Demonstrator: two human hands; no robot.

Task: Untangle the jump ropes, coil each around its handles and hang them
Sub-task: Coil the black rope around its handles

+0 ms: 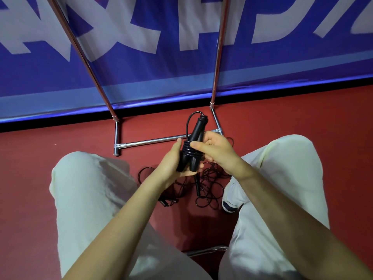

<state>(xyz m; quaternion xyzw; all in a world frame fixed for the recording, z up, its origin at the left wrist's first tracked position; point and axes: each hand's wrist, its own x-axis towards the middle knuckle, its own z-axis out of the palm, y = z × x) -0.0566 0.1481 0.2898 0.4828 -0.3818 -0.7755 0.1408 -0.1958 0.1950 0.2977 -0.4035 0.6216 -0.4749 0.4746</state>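
Pair of black plastic jump-rope handles (192, 147), held side by side and tilted up away from the person, with thin black cord (187, 148) wound in several turns around their middle and one loose loop arching over the upper ends. Left hand (171, 161): grip cupped under the lower ends of the handles, palm up, fingers curled around them from below. Right hand (217, 147): grip closed on the handles from the right, thumb lying across the wound cord. Both are held above the floor, between the knees. Tangle of further thin black jump ropes (207, 185) lying on the red floor (60, 142) directly beneath the hands. Chrome metal rack (149, 140) standing just beyond, before a blue banner with large white letters (141, 47). Light trousers (84, 188) and one white-and-navy shoe (230, 203) flank the tangle.
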